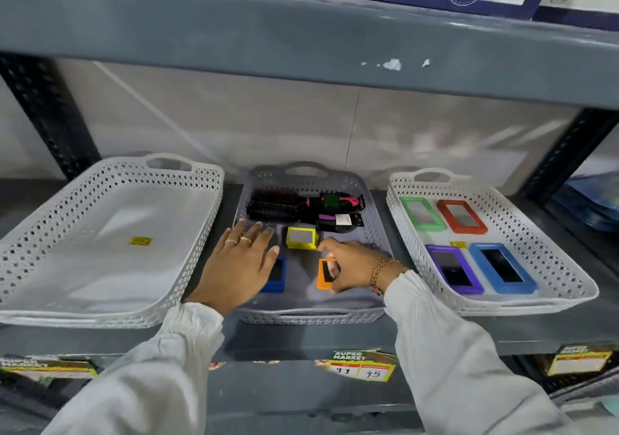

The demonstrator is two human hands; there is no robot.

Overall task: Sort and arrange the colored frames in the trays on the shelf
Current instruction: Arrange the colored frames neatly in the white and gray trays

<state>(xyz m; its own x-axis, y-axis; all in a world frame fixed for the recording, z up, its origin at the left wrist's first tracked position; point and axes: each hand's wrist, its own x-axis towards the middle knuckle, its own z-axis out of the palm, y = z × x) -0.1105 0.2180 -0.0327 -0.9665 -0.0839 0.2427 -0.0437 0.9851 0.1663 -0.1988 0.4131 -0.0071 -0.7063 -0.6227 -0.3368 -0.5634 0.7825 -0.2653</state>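
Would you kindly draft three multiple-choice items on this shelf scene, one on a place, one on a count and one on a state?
1. Where do the hairbrushes lie?
A. left white tray
B. at the back of the middle grey tray
C. right white tray

2. How many frames lie in the right white tray?
A. two
B. four
C. six

3. What is the right hand doing?
A. closing its fingers on the orange frame
B. resting flat in the left tray
C. lifting a brush

Answers:
1 B, the brushes sit by the grey tray's far wall.
2 B, the green frame, red frame, purple frame and blue frame.
3 A, its fingers curl round the orange frame's edge.
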